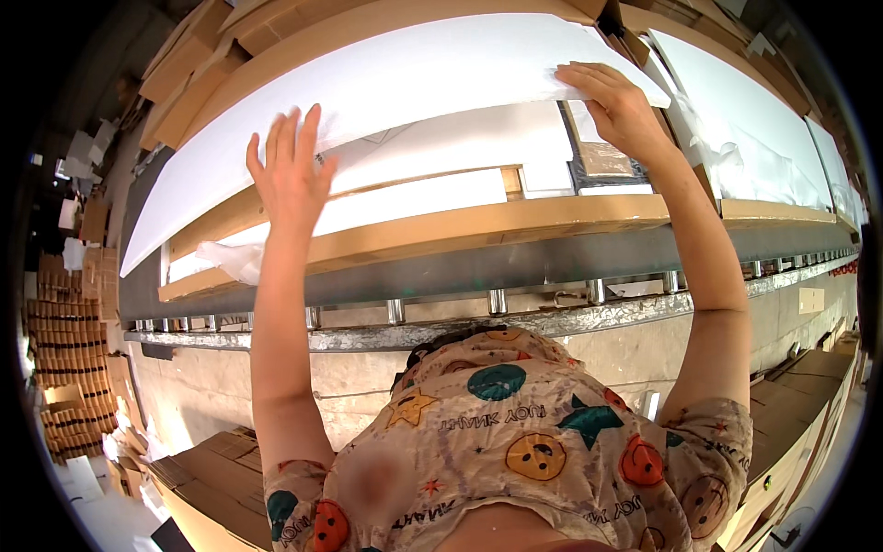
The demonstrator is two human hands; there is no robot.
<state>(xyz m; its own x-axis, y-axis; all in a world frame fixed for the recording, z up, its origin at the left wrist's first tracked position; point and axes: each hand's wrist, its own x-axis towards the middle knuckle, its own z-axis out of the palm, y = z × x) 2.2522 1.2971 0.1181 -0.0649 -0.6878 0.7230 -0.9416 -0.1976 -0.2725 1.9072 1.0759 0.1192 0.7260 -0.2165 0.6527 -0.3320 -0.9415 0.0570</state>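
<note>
A long white foam sheet (395, 78) lies tilted over a long, shallow cardboard carton (478, 217), with its near edge raised and its left end sticking out past the carton. My left hand (292, 170) is at the sheet's near edge, fingers spread and pointing away; whether it touches is unclear. Toward the sheet's right end, my right hand (614, 106) lays its fingers on top, thumb apart below the edge. Under the sheet, white panels (441, 147) and a dark-framed flat piece (602, 152) show inside the carton. Clear plastic film (235, 261) bunches at its near left corner.
The carton rests on a dark conveyor belt (441, 267) with metal rollers (498, 302) along the near side. Another carton with a white sheet (745, 120) stands to the right. Flattened cardboard (221, 478) is stacked behind me, and more stacks (69, 359) stand far left.
</note>
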